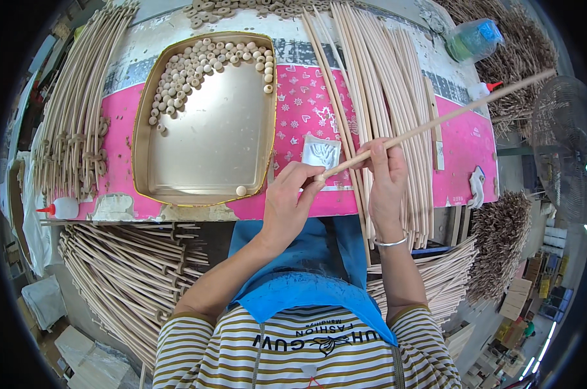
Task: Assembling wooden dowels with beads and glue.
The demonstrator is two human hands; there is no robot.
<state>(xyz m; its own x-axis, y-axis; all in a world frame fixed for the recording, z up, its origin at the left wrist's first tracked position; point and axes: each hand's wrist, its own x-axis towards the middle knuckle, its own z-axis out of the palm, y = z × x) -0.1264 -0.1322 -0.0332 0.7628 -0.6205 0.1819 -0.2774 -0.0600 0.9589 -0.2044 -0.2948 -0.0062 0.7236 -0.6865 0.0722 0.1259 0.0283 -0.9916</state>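
Observation:
My right hand (385,181), with a bangle at its wrist, grips a long pale wooden stick (462,117) near its lower end. The stick slants up to the far right. At that lower end, the thumb and fingertips of my left hand (288,201) pinch a small wooden bead (318,177), partly covered by the fingers. Close beyond my hands lies a small square dish with something white in it (321,152). To the left stands a gold-rimmed tray (140,129). Many round beads (202,65) crowd its far side, and a single bead (241,190) lies near its front edge.
Loose sticks (390,97) lie lengthwise right of my hands. Bundled sticks with knobs (73,117) cover the table's left end. Glue bottles (64,207) (480,91), a plastic jug (468,45) and wooden rings (209,11) rest around the edges. More sticks (125,272) are stacked below; a fan (562,142) stands right.

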